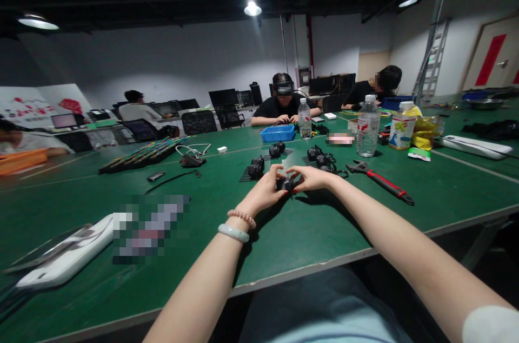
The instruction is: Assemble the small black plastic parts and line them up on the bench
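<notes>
Between my two hands, just above the green table point(324, 229), is a small black part point(287, 184). My left hand point(267, 186) grips its left side with curled fingers. On the right side, the fingers of my right hand point(310, 178) close on the same part. Right behind my hands lie more black parts: one point(256, 168) to the left, another point(277, 149) farther back, and a pair point(320, 158) to the right. Fine details of the held part are too small to make out.
A red and black wrench point(385, 183) lies right of my hands. Behind stand a blue tray point(278, 133), a water bottle point(368, 129) and a juice bottle point(401, 129). A white power strip point(73, 256) is at left. A person point(283, 102) sits across the table.
</notes>
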{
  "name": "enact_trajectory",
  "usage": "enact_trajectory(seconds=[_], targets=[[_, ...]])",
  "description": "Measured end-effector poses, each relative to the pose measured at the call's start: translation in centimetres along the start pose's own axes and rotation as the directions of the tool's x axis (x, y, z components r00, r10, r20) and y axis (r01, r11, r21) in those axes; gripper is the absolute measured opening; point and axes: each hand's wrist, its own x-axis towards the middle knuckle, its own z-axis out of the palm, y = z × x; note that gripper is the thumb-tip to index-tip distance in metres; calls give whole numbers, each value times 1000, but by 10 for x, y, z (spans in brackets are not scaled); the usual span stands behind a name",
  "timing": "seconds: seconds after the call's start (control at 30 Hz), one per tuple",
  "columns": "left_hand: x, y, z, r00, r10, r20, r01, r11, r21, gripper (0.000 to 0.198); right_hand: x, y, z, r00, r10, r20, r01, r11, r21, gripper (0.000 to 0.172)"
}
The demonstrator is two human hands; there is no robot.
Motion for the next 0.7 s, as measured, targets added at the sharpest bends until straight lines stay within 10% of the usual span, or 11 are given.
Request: enact_trajectory(seconds=[0.7], targets=[[0,2,1,999,-33,27,36,993,-116,60,2,-5,5,992,-14,-122,13,1000,-10,48]])
